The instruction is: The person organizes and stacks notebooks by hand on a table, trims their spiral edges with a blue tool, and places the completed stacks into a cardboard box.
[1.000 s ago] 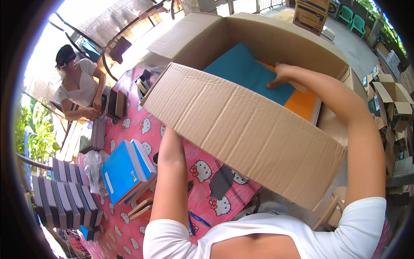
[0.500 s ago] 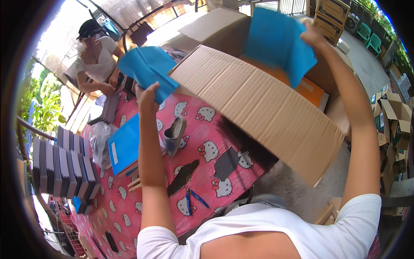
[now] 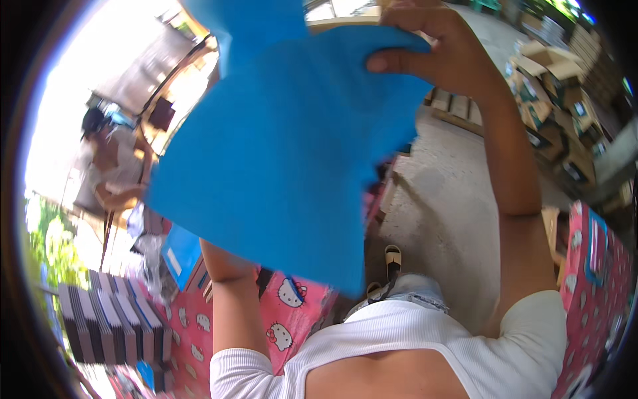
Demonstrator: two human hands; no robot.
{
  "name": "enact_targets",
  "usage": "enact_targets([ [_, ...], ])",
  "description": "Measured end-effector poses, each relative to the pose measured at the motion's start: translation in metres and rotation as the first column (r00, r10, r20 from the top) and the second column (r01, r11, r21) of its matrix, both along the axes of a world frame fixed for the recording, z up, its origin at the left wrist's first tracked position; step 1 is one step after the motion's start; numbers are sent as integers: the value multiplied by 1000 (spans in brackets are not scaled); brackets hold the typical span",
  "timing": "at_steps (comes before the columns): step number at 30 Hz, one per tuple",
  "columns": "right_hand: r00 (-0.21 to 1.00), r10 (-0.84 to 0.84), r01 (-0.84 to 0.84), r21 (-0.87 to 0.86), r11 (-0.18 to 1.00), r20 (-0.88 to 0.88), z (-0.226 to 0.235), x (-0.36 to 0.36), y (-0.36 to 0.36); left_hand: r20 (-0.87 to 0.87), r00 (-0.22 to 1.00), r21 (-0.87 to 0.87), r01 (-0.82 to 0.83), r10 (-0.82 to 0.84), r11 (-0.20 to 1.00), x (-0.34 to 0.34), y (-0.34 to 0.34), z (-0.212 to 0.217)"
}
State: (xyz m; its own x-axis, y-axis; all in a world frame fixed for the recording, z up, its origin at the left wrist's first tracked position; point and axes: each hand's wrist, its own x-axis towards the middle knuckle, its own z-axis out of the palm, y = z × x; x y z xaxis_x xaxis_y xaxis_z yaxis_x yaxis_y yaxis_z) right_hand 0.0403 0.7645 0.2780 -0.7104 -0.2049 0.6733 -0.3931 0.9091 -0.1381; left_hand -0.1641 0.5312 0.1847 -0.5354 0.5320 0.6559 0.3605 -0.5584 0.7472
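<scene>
A large blue sheet [image 3: 279, 153], thin and bent, fills the middle of the view. My right hand [image 3: 452, 56] grips its upper right edge, with the thumb on the near face. Behind this sheet my left hand is hidden; only the left forearm [image 3: 236, 306] shows below its lower edge. Another blue piece [image 3: 259, 23] rises above the sheet at the top, blurred. Whether it is a second sheet or a fold of the same one I cannot tell.
Stacks of dark-edged booklets [image 3: 109, 322] stand at the left on a pink cartoon-print tablecloth [image 3: 193, 346]. A blue folder [image 3: 181, 253] lies beside a clear plastic bag [image 3: 156, 269]. Another person [image 3: 116, 156] sits at far left. Opened cardboard boxes [image 3: 551, 106] are piled at right.
My hands have come together from apart, bringing the blue sheets in front of me. My view has turned rightward, and the large cardboard box is now mostly out of sight or covered.
</scene>
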Motion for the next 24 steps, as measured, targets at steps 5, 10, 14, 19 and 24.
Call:
enact_targets([
  [5, 992, -14, 10, -31, 999, -126, -15, 104, 3, 256, 873, -141, 459, -416, 877, 60, 37, -25],
  [10, 985, -120, 149, -251, 956, 125, -33, 215, 20, 533, 485, -113, 853, -694, 509, 137, 120, -61],
  [14, 908, -172, 346, -452, 822, 383, -52, 309, 33, 627, 214, -53, 971, -749, 232, 208, 176, -79],
  [19, 862, -437, 435, -818, 375, 258, -121, 452, 68, 660, -94, 21, 994, -745, -107, 347, 300, -113],
  [24, 665, -584, 620, -780, 85, 465, -186, 622, 121, 619, 62, -177, 982, -783, -62, 464, 401, -111],
])
